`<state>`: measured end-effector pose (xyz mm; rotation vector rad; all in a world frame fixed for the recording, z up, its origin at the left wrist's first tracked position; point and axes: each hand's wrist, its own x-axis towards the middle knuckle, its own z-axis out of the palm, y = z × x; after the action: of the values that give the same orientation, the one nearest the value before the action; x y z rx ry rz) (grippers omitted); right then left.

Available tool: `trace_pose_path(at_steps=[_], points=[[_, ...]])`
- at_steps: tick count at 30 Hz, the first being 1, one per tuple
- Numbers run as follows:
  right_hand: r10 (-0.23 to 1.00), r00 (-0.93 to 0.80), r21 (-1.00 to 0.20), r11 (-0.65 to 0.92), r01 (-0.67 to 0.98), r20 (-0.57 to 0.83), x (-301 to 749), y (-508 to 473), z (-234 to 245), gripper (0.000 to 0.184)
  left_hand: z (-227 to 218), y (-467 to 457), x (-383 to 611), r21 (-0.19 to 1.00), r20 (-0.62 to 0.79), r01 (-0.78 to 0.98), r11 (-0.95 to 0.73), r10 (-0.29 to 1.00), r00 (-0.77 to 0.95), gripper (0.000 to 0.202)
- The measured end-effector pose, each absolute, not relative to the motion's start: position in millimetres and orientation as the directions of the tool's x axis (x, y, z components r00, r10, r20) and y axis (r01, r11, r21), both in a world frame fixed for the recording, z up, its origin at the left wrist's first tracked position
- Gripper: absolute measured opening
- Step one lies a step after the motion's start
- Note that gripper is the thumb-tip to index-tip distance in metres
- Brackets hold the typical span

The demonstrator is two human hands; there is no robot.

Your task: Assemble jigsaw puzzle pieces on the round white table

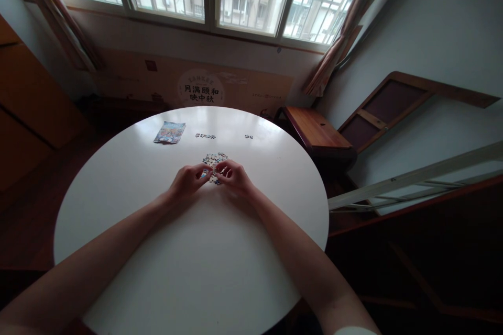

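Observation:
Both hands meet over a pile of small jigsaw puzzle pieces (212, 159) on a round white table (196, 251). My left hand (187, 178) reaches in from the left, its thumb and fingers pinched together around a small puzzle piece with some blue on it. From the other side my right hand (234, 175) comes in with curled fingers, the tips almost touching those of the left. What the right fingertips hold is too small and too covered to make out. Some pieces lie beneath and between the hands.
A crumpled, printed bag (170, 132) lies at the table's far left. Beyond the hands is a short row of puzzle pieces (205, 136), with a smaller cluster (249, 136) to its right. A wooden side table (316, 126) stands behind the right edge.

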<state>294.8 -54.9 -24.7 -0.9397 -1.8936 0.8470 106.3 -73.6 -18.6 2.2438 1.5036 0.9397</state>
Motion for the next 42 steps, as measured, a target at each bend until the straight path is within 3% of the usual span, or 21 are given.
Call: trace_pose_path(at_steps=[12,20,42], points=[[0.862,-0.354,-0.84,0.466,0.277,0.362,295.6,-56.9,-20.6,0.022,-22.4,-71.3,105.3,0.56,0.404,0.715,-0.419,0.891,0.205,0.034],[0.877,-0.298,-0.839,0.46,0.29,0.378,295.5,-52.4,-22.3,0.011,-22.7,-69.9,104.5,0.574,0.431,0.706,-0.416,0.886,0.171,0.032],[0.87,-0.293,-0.839,0.474,0.269,0.397,295.1,-51.4,-23.3,0.008,-20.9,-71.4,105.3,0.57,0.473,0.687,-0.451,0.864,0.174,0.027]])
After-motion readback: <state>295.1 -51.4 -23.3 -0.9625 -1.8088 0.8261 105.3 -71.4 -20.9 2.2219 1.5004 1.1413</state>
